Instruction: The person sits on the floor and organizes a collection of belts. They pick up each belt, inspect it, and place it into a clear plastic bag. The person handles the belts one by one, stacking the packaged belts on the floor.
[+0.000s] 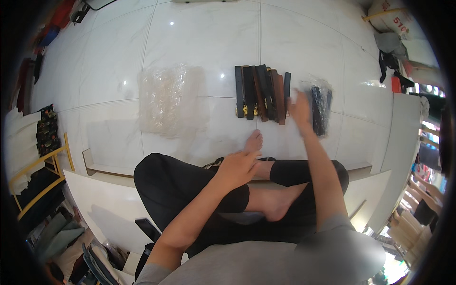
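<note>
A row of folded black and brown leather belts (262, 92), some with gold-coloured buckles, lies on the tiled floor. At its right end, a black belt (287, 85) stands slightly apart. My right hand (300, 108) is beside that belt, its blurred fingers close to it; whether they grip it, I cannot tell. Just right of this hand, a clear plastic bag (321, 110) holds dark folded strips that look like belts. My left hand (237, 169) rests over my crossed lower leg near the bare foot (254, 141), holding nothing.
Clear plastic bags (167, 101) lie flat on the floor to the left. Under my legs runs a low white bench (107, 206). A dark phone (148, 229) lies at my left side. At far left stands a yellow metal frame (42, 167); a printed sack (392, 19) is at upper right.
</note>
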A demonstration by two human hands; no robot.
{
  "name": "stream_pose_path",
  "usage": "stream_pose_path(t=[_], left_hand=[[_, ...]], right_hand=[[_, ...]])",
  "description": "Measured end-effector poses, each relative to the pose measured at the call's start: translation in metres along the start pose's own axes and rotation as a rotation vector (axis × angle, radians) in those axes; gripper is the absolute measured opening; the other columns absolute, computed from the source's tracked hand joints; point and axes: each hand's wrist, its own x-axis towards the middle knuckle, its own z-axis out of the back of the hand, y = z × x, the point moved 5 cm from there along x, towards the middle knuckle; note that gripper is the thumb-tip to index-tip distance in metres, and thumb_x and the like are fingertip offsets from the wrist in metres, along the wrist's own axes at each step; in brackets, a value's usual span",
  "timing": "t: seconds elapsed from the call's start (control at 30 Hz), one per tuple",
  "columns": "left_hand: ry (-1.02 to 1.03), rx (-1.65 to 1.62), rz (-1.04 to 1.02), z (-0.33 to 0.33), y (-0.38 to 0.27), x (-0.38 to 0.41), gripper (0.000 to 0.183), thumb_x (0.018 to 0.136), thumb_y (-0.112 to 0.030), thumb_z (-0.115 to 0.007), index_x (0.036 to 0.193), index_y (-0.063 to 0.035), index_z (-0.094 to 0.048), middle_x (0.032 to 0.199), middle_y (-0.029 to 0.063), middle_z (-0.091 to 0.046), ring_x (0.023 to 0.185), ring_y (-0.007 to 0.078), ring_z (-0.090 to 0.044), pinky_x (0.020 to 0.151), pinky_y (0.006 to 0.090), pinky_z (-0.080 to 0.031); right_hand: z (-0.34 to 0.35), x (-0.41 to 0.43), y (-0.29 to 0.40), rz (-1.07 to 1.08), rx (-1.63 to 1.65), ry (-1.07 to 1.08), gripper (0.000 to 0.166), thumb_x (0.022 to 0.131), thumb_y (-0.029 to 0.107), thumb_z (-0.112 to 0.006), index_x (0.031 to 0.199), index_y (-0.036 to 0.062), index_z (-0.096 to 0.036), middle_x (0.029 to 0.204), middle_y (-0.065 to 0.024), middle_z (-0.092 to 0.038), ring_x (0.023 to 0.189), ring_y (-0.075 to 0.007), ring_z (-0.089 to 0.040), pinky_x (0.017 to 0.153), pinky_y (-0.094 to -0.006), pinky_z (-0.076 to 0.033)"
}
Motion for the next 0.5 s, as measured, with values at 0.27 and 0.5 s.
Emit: stream_pose_path(t=[0.27,0.5], left_hand=[[-0.366,-0.295,-0.086,0.034,-0.009,0.004,0.021,0.090,-0.008,-0.060,0.111,-0.0067,-0.063,0.096,0.0126,-0.067,0.087,0.0328,-0.065,0.078,0.0388,-0.052],[-0.395,-0.547,-0.001,0.050,-0.004,0.005,0.020,0.093,-0.007,-0.055,0.113,-0.0033,-0.060,0.094,0.0122,-0.066,0.088,0.0246,-0.065,0.079,0.0341,-0.050]], right_hand=[[-0.159,-0.106,0.305,0.266,0.708,0.762,0.027,0.089,0.021,-0.066,0.111,0.0042,-0.067,0.147,-0.0256,-0.037,0.091,-0.0300,-0.067,0.085,-0.0399,-0.053],[-0.215,-0.100,0.298,-0.089,0.716,0.772,0.026,0.087,0.020,-0.069,0.108,0.0047,-0.070,0.107,-0.0179,-0.068,0.085,-0.0231,-0.069,0.083,-0.0349,-0.053]])
